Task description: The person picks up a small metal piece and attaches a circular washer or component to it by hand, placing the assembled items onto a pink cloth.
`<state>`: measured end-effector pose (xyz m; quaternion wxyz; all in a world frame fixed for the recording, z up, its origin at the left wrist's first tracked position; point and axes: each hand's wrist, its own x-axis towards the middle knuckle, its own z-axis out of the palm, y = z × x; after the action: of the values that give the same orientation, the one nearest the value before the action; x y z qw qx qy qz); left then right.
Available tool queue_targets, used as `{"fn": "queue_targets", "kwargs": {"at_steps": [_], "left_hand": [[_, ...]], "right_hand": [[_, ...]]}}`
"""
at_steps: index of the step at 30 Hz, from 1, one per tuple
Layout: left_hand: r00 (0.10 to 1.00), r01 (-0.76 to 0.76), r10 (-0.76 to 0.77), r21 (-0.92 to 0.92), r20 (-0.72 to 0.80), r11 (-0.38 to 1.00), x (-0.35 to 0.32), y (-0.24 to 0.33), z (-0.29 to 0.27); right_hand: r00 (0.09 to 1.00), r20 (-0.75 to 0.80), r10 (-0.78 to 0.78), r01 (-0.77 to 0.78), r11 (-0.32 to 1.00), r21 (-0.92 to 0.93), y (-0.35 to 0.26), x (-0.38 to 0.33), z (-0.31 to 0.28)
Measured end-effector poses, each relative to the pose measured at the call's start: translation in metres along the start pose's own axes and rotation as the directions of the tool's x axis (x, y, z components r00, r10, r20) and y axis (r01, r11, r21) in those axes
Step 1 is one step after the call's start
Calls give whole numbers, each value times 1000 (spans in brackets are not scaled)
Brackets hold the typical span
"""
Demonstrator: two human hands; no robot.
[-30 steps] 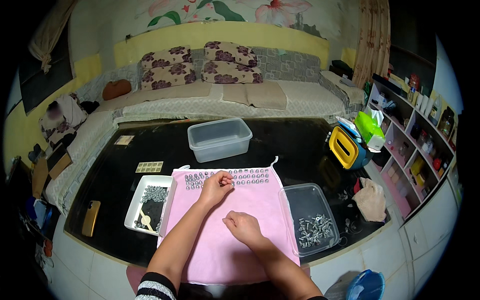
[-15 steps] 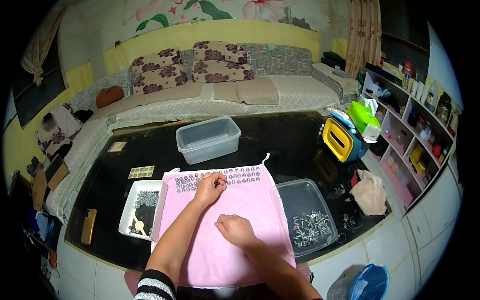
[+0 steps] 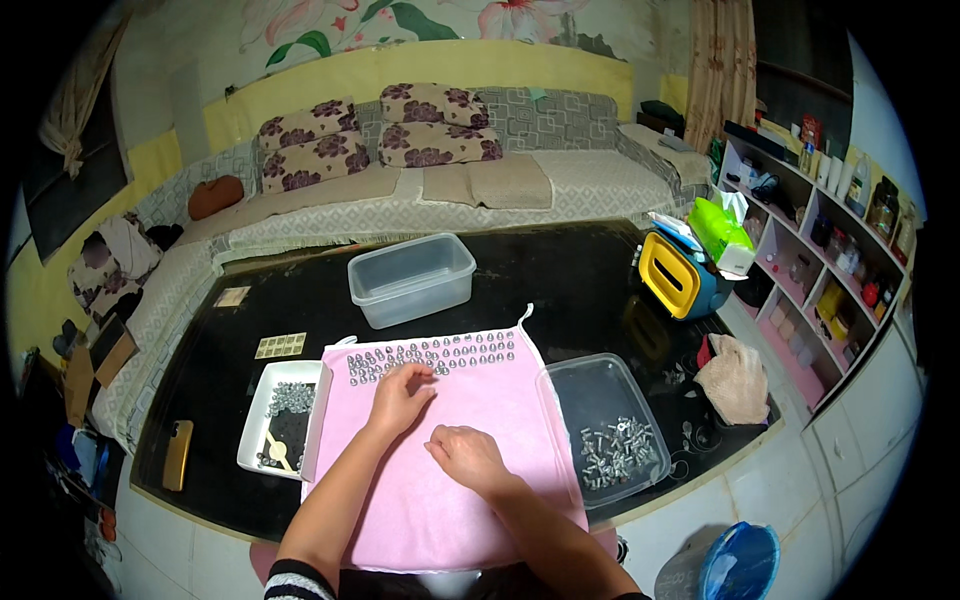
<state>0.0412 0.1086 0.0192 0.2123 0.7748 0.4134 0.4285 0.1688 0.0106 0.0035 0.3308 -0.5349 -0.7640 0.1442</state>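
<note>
Rows of small metal nuts (image 3: 465, 350) stand along the far part of a pink cloth (image 3: 450, 510). My left hand (image 3: 403, 394) is at the near edge of these rows, thumb and fingers apart, with nothing visible between them. Over the middle of the cloth, my right hand (image 3: 468, 457) is curled closed; whatever it may hold is hidden. To the left, a white tray (image 3: 312, 425) holds loose metal nuts (image 3: 291, 397) and a pale spoon-like piece (image 3: 277, 452). On the right is a clear plastic tray (image 3: 590, 375) containing a pile of metal bolts (image 3: 615, 450).
An empty clear plastic tub (image 3: 412, 285) stands beyond the cloth on the black table (image 3: 300, 300). A phone (image 3: 178, 455) and a sticker sheet (image 3: 280, 346) lie left. A yellow and blue box (image 3: 675, 277) and a beige cloth (image 3: 732, 378) are right; a blue bucket (image 3: 740, 565) is on the floor.
My left hand has drawn back slightly toward me from the rows, and its fingers have loosened from a pinch. The right hand stays curled in about the same place.
</note>
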Motion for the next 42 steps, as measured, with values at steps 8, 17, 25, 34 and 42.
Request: {"fn": "queue_targets", "kwargs": {"at_steps": [8,17,25,34,42], "left_hand": [[986,152,-147,-64,75,986,-86,13,-36],[993,121,-121,-37,3,992,-92,14,-33],[989,148,-147,-97,16,984,-93,11,-31],[998,68,-69,-44,-13,997,-93,-2,-27],[985,134,-122,-92,119,987,-98,12,-56]], "right_hand": [[999,-44,-25,27,999,26,1,-4,-1],[998,-28,49,-50,998,-38,52,-48,-114],[976,-14,218,-216,951,-219,90,-67,-169],[980,-12,198,-178,849,-498,91,-55,-153],[983,-32,180,-171,968,181,14,-28,-73]]}}
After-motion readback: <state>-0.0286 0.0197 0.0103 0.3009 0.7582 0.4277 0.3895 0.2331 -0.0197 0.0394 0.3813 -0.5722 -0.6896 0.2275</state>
